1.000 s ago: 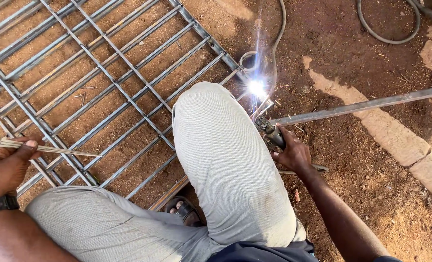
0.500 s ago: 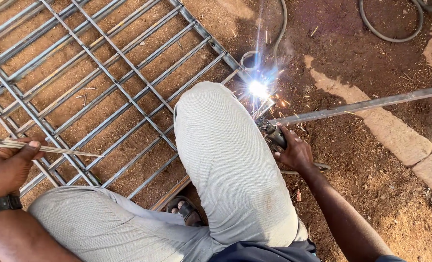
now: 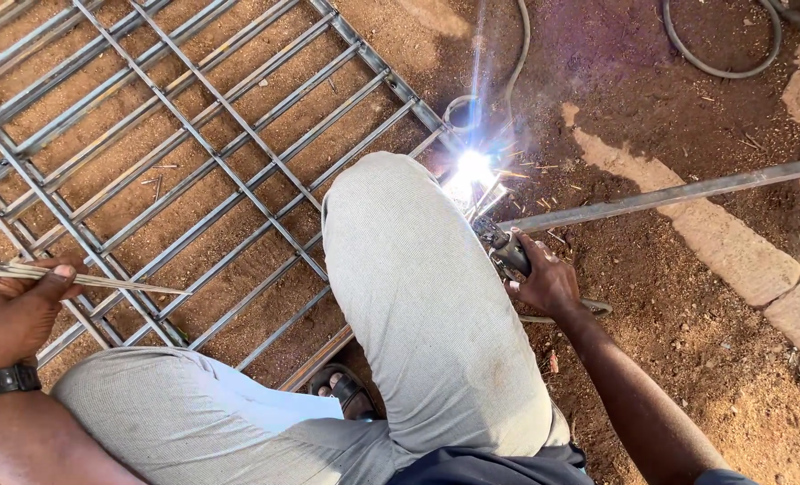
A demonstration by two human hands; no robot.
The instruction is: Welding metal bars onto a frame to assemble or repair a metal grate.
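Two hands busy: our right hand [image 3: 548, 283] is clenched on the holder [image 3: 508, 254], arc [image 3: 472, 168] burning at the grille [image 3: 193, 171] corner. Left hand [image 3: 9, 314], left of the grille, pinches thin rods [image 3: 86, 278]. We judge the holder stiff, hot-tipped; grasp its handle only.

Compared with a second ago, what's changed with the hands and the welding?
Almost nothing moved. The right hand keeps its grip on the electrode holder, with the welding arc still burning at the corner of the metal grid. The left hand still holds the bundle of welding rods. The long steel bar and hoses lie as before.
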